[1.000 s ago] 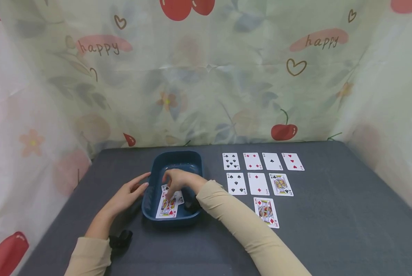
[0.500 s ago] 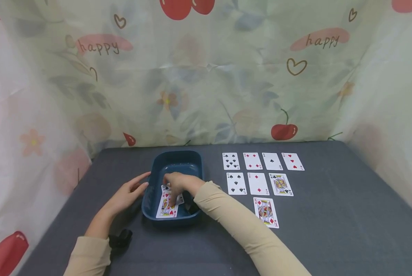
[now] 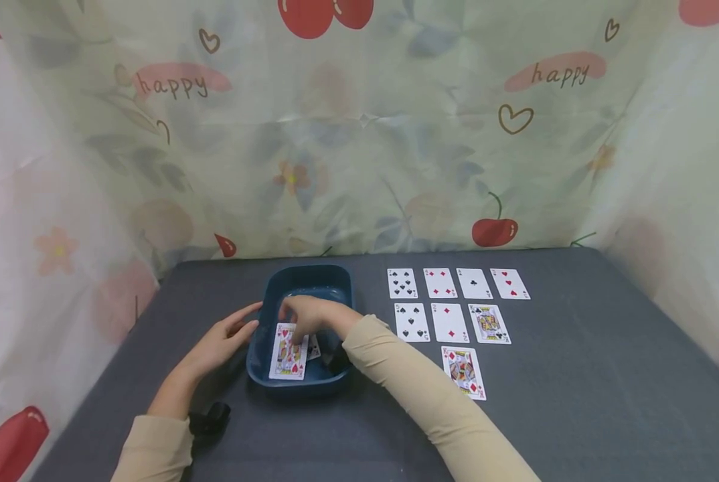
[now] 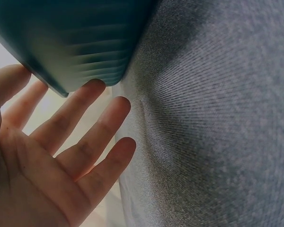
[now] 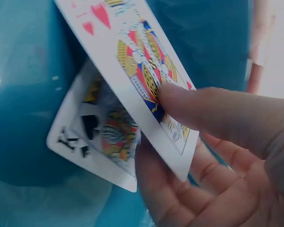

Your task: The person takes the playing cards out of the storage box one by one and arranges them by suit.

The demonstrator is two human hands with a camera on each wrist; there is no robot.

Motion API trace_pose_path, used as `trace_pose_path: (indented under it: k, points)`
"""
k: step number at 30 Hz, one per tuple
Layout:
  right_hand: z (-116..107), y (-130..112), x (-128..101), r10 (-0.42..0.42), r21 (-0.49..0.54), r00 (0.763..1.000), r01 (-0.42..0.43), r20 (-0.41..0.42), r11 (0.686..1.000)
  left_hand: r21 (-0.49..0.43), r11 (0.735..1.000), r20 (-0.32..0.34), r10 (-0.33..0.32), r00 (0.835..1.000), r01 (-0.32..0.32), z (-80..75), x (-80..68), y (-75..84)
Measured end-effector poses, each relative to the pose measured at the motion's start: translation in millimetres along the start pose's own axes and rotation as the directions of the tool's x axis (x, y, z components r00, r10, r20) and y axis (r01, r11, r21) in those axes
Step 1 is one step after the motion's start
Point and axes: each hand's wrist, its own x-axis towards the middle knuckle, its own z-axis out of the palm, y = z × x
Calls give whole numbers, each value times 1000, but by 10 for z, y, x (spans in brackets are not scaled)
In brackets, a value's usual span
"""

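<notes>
In the head view my right hand (image 3: 314,314) reaches into a dark blue plastic tray (image 3: 275,288). Its thumb and fingers pinch a hearts face card (image 3: 284,365), which the right wrist view shows tilted up on its long edge. Partly under that card lies the king of spades (image 5: 90,135) on the tray floor. My left hand (image 3: 221,341) is at the tray's left side, with fingers extended. In the left wrist view the fingertips (image 4: 95,85) are right at the tray's rim and outer wall, and the palm holds nothing.
Right of the tray, face-up cards lie in rows on the dark grey cloth: a back row with the seven of spades (image 3: 402,284), a middle row with the two of diamonds (image 3: 450,323), and a king of diamonds (image 3: 464,372) in front. A patterned curtain (image 3: 365,167) hangs behind.
The hearts card in my right hand has risen and shifted slightly toward the upper left, covering the card corner that showed above it. My left hand has stayed at the tray.
</notes>
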Motion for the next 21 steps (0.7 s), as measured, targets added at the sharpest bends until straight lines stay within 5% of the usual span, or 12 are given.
trace_pose_path:
  k: [5,21]
  points:
    - [-89,-4,-55,-37,158,999,36,-1,987,2,1000,7,9,1000,-9,-6,5,-3]
    - [-333,126,-234,-62,337,987,110,-148,935,0,1000,1,-5,1000,5,1,15,-20]
